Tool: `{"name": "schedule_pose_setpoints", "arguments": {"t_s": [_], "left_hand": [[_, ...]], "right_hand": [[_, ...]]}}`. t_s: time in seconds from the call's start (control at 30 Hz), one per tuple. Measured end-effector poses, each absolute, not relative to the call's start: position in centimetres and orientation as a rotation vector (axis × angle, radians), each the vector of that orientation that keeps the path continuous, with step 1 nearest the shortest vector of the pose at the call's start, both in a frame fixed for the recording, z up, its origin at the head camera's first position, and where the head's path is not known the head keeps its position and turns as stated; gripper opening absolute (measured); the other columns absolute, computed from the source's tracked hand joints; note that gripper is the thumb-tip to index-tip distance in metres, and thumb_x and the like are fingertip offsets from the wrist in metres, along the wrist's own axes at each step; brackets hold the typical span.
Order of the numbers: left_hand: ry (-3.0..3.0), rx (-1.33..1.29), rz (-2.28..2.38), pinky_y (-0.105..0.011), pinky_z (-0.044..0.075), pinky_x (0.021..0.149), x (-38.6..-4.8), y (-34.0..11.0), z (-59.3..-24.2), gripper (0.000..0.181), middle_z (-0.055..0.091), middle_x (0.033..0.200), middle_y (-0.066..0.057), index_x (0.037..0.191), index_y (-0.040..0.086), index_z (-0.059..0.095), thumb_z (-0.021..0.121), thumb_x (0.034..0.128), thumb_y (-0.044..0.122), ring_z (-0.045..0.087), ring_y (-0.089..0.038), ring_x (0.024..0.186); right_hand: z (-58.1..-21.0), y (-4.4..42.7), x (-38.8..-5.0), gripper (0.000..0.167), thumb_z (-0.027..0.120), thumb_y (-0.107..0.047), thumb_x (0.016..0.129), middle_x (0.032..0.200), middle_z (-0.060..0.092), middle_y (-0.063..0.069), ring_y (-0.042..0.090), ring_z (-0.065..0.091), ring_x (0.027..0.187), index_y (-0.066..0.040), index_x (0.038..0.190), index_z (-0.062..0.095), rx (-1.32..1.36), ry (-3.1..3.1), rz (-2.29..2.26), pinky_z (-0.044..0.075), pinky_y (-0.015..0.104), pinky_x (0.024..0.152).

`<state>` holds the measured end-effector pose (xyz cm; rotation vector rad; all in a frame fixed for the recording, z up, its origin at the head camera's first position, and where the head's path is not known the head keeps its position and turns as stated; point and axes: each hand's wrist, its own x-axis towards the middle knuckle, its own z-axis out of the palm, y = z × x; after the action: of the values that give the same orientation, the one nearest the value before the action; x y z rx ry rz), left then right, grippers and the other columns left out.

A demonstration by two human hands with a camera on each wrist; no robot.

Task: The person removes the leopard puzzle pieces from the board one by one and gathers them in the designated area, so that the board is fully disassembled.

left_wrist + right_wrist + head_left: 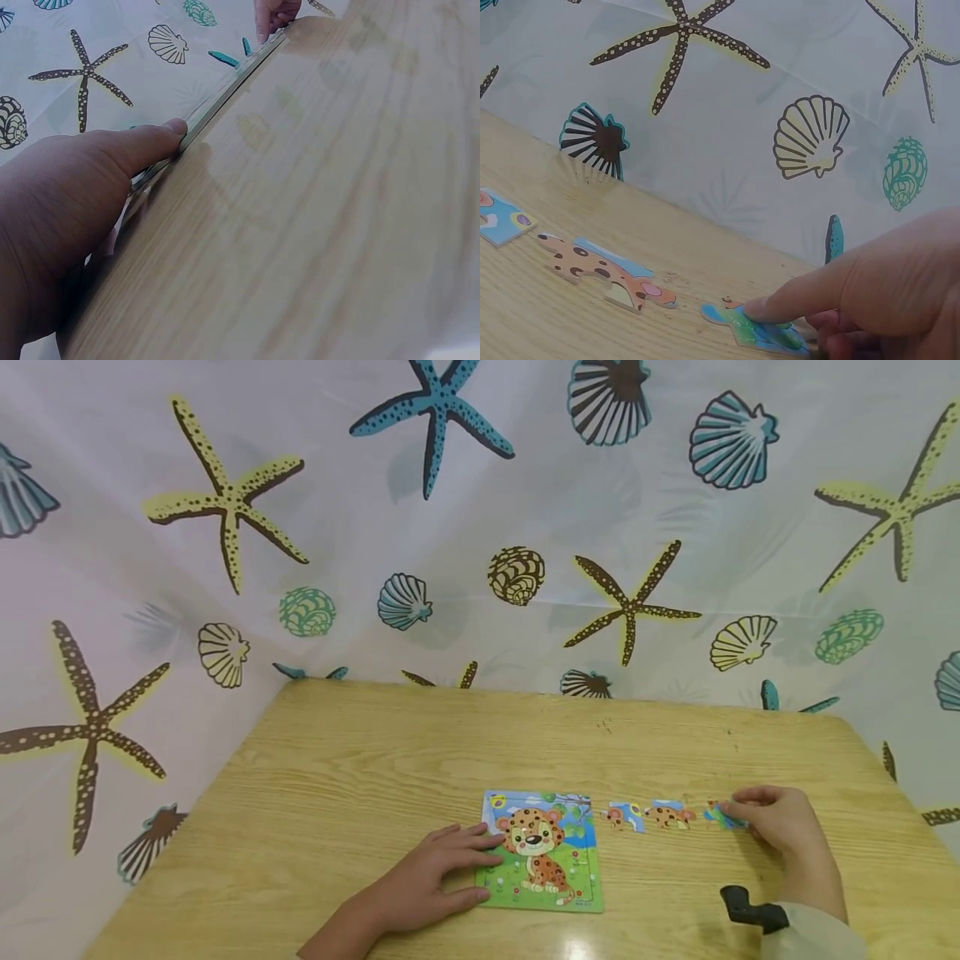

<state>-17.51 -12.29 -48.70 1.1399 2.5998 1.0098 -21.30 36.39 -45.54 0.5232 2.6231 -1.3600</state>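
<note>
A picture puzzle board (536,893) with a spotted leopard cub lies on the wooden table. My left hand (431,877) rests on its left side, fingers spread and fairly straight, the thumb (161,142) against the board's edge. To the right of the board, loose jigsaw pieces form a row: one with an ear and blue sky (626,817), then a spotted orange one (600,270). At the far end of that row my right hand (780,818) pinches a blue and green jigsaw piece (742,326) low at the tabletop; the fingers partly cover it.
The wooden table (360,760) reaches back to a white curtain (480,643) printed with starfish and shells, which also hangs along both sides. A black strap-like part (753,912) sticks out from the right sleeve (810,935).
</note>
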Motion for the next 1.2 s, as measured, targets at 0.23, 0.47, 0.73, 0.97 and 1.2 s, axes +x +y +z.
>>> {"name": "schedule_pose_setpoints", "arguments": {"t_s": [0.23,0.47,0.73,0.97,1.2], "left_hand": [[2.59,1.146,1.023,-0.059,0.022,0.121,-17.5,-12.3,-48.8,0.045,0.046,0.154,0.01,0.138,0.026,0.06,0.063,0.0971,0.042,0.032,-0.022,0.15],[2.623,1.17,0.999,-0.059,0.024,0.12,-17.4,-12.3,-48.8,0.044,0.047,0.154,0.008,0.137,0.025,0.062,0.063,0.097,0.042,0.035,-0.024,0.149],[2.621,1.202,1.017,-0.061,0.025,0.119,-17.4,-12.3,-48.7,0.042,0.048,0.153,0.006,0.136,0.022,0.064,0.063,0.0979,0.04,0.036,-0.027,0.148],[2.625,1.208,1.047,-0.061,0.025,0.118,-17.3,-12.4,-48.8,0.037,0.047,0.155,0.001,0.131,0.022,0.067,0.065,0.0968,0.038,0.037,-0.028,0.148],[2.606,1.187,1.056,-0.064,0.024,0.118,-17.4,-12.4,-48.9,0.034,0.043,0.158,0.002,0.127,0.027,0.07,0.064,0.0971,0.04,0.034,-0.028,0.149]], "right_hand": [[-45.4,36.4,-21.1,0.057,0.074,-0.037,0.09,0.086,0.063,-0.002,0.015,0.053,0.071,0.006,0.126,0.059,0.53,2.608,-1.35,0.05,0.029,0.06],[-45.2,36.3,-21.1,0.06,0.069,-0.042,0.093,0.081,0.058,-0.006,0.01,0.052,0.065,0.003,0.13,0.057,0.538,2.523,-1.452,0.051,0.027,0.06],[-44.9,36.1,-21.4,0.069,0.069,-0.048,0.092,0.096,0.062,-0.01,0.008,0.057,0.074,0.002,0.137,0.054,0.477,2.517,-1.471,0.055,0.024,0.066],[-44.6,35.2,-21.8,0.073,0.068,-0.05,0.092,0.1,0.063,-0.013,0.005,0.06,0.079,0.001,0.141,0.051,0.377,2.495,-1.557,0.057,0.022,0.071],[-44.6,33.7,-22.2,0.074,0.068,-0.051,0.091,0.117,0.06,-0.002,0.006,0.062,0.088,0.001,0.141,0.052,0.252,2.514,-1.53,0.058,0.022,0.076]]}}
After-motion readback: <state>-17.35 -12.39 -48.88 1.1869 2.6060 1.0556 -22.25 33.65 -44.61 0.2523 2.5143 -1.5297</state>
